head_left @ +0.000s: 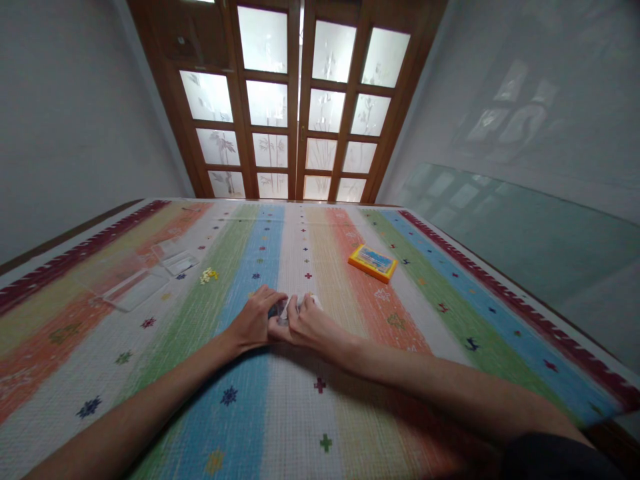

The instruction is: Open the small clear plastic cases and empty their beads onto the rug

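My left hand (255, 317) and my right hand (313, 325) meet low over the middle of the striped tablecloth (295, 413). Between them is a small whitish, partly see-through object (283, 312), mostly covered by my fingers, so its kind cannot be made out. The fingers of both hands are curled in around it. A bit of white (316, 300) also shows beyond the right fingertips. To the left lies a little heap of yellow and white pieces (209, 275). An orange-yellow box with a blue picture (373, 263) rests ahead to the right.
Clear plastic trays or lids lie on the left, a larger one (137, 290) and a smaller one (180, 263). A glass panel (500, 227) stands along the right wall. Wooden doors with frosted panes (300, 127) rise behind the table's far edge.
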Demonstrator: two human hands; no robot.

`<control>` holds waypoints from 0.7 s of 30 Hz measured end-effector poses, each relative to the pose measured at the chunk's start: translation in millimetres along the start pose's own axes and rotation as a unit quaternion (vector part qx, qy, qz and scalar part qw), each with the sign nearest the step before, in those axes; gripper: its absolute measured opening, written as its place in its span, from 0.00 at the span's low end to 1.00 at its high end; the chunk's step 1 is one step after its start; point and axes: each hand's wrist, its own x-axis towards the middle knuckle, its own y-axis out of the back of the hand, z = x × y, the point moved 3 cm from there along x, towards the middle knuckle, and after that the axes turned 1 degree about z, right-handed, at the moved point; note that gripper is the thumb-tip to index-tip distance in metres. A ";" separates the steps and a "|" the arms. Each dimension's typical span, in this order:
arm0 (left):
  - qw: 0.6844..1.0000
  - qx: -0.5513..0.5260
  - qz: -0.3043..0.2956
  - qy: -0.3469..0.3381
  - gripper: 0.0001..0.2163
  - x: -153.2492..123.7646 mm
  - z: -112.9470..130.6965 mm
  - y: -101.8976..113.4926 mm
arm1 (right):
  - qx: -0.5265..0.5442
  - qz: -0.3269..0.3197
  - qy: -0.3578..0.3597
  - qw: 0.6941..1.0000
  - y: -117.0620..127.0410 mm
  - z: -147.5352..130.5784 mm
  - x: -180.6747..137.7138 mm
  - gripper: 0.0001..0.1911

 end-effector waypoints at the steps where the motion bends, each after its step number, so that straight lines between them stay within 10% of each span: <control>1: 1.000 -0.002 0.001 0.002 0.21 0.2 -0.7 -0.3 | 0.010 0.009 0.003 1.000 0.4 2.6 -0.4 0.12; 10: 0.998 -0.046 0.024 0.045 0.21 -0.9 0.0 0.5 | 0.125 0.052 0.079 0.988 -14.5 31.6 -10.2 0.14; 13: 0.995 -0.077 0.022 0.057 0.30 -3.4 3.1 2.8 | 0.274 0.053 0.000 0.960 -21.6 56.7 -12.4 0.18; 21: 0.945 -0.312 0.059 0.072 0.42 -5.1 -2.7 3.3 | 0.677 0.147 -0.187 0.697 -48.6 109.0 -8.6 0.09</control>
